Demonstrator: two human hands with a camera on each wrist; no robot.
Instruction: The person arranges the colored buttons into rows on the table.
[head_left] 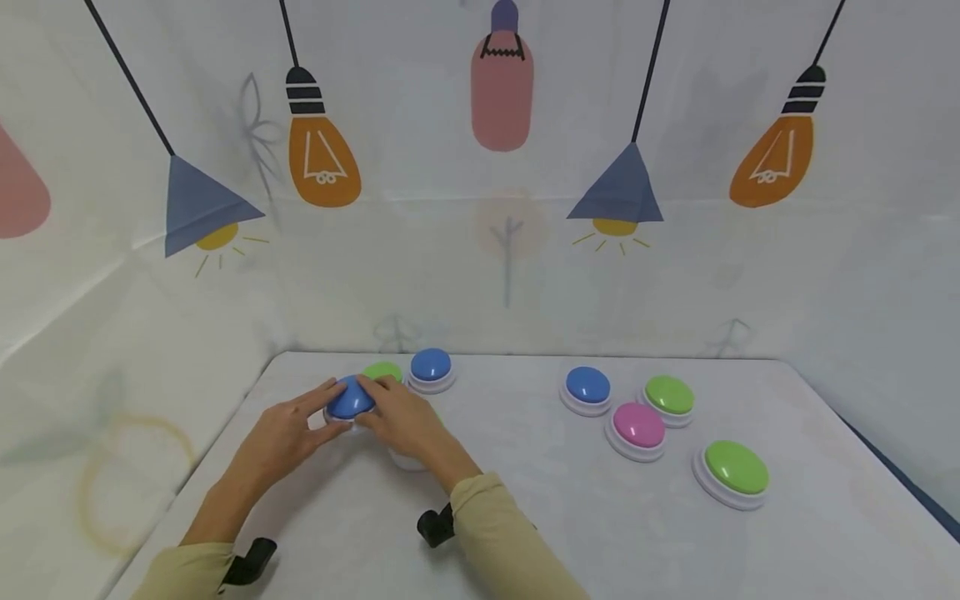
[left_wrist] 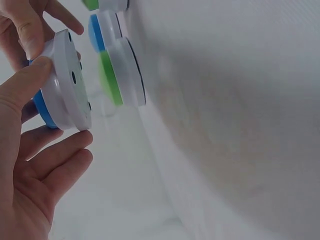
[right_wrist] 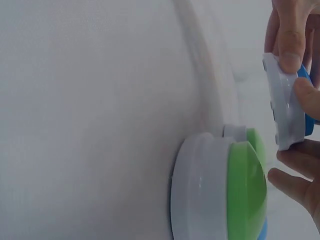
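Observation:
Both hands hold a blue push button with a white round base [head_left: 351, 400] above the table's left side. My left hand [head_left: 273, 442] grips its left edge with thumb and fingers. From the other side my right hand [head_left: 408, 421] pinches it. In the left wrist view the lifted button's white base [left_wrist: 64, 85] is tilted, its underside showing small dark dots. Just behind is a green button [head_left: 383, 370], partly hidden by the right hand. A blue button [head_left: 431, 365] stands next to it. Under the right hand, another button's white base [head_left: 407, 460] shows; its green dome [right_wrist: 247, 190] appears in the right wrist view.
On the right side of the white table [head_left: 540, 533] stand a blue button [head_left: 588, 385], a pink button [head_left: 638, 426], a green button [head_left: 670, 395] and a larger-looking green button [head_left: 737, 467]. A white sheet printed with lamps [head_left: 465, 275] hangs behind the table.

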